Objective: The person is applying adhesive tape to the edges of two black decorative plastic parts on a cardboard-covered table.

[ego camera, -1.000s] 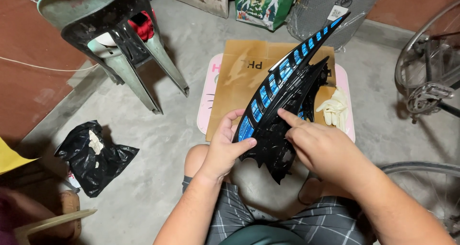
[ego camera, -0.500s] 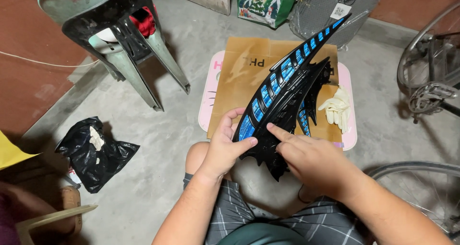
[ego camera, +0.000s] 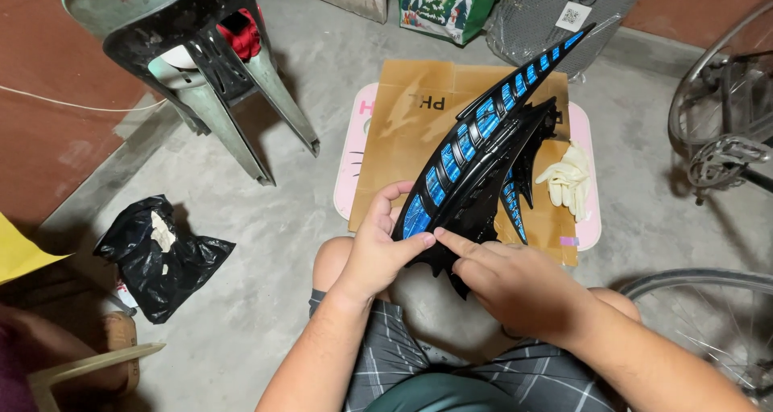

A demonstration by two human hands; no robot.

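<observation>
1 green bag (ego camera: 451,5) beyond cardboard (ego camera: 419,138)

To your left you have a green plastic stool (ego camera: 201,66) standing on concrete, with a crumpled black bag (ego camera: 157,255) near it. Ahead, flattened cardboard (ego camera: 411,130) covers a pink table (ego camera: 348,166); pale gloves (ego camera: 568,178) lie on it, and a bicycle wheel (ego camera: 721,134) stands at right.

Right hand (ego camera: 515,287) shifted: a second ago index finger pressed upper middle of black panel with blue slats (ego camera: 483,158); now hand sits lower, toward person, index fingertip (ego camera: 441,235) pointing left at panel's lower edge, almost meeting left thumb. Left hand (ego camera: 380,247) turned slightly, fingers curled more over panel's lower end. Panel tip swung a little right, now over grey mesh fan cover (ego camera: 555,13).
</observation>
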